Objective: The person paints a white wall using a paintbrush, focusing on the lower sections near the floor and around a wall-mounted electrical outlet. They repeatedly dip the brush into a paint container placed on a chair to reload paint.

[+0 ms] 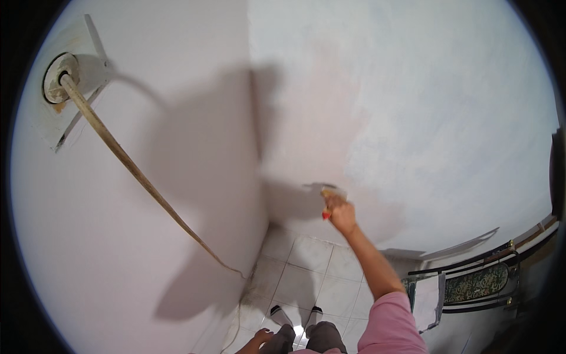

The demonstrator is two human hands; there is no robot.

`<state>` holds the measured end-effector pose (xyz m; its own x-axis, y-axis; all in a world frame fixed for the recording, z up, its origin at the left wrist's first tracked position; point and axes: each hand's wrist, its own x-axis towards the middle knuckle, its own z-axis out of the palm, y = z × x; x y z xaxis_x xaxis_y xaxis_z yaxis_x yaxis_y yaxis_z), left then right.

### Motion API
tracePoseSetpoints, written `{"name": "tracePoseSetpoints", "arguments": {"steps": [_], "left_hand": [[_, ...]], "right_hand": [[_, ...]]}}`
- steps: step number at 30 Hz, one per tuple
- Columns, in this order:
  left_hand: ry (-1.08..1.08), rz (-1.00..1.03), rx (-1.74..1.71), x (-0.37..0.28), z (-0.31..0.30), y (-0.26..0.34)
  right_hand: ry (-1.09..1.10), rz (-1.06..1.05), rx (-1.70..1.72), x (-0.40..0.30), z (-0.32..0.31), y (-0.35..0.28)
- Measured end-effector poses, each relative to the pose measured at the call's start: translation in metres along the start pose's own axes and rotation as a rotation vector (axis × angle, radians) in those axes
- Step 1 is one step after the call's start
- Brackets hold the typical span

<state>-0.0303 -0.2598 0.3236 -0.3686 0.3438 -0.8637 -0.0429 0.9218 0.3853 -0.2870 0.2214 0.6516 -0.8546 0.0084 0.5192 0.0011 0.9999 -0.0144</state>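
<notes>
My right hand point(342, 213) is raised to the wall straight ahead and grips a paintbrush point(334, 192) with a yellowish handle that ends in red. The brush is at the wall, its bristle end partly blurred. On that wall point(420, 110), whitish paint meets a pinker patch near the corner. Low down beside my leg hangs my left hand point(264, 335), fingers partly bent; nothing shows in it, though its palm side is hidden.
From a round opening point(62, 78) in the pinkish left wall hangs a long pale hose or cable point(128, 163). A paint tray or container point(427, 301) rests by a black-framed chair point(477, 283) with patterned fabric at right. Below is a tiled floor point(305, 261).
</notes>
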Motion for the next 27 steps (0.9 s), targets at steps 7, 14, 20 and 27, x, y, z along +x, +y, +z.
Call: {"name": "tracePoseSetpoints", "arguments": {"steps": [7, 14, 20, 27], "left_hand": [[-0.023, -0.138, -0.036, -0.025, -0.029, 0.007], [0.001, -0.108, -0.094, -0.007, -0.019, 0.027], [0.0, -0.095, -0.134, -0.011, -0.025, 0.058], [0.011, -0.147, -0.093, -0.009, -0.018, 0.034]], "right_hand": [[0.608, -0.193, -0.111, 0.144, -0.237, 0.005], [0.677, -0.221, -0.377, 0.131, -0.196, 0.023], [0.232, -0.12, -0.063, -0.03, 0.019, -0.002], [0.018, 0.046, 0.041, -0.036, 0.046, -0.003]]}}
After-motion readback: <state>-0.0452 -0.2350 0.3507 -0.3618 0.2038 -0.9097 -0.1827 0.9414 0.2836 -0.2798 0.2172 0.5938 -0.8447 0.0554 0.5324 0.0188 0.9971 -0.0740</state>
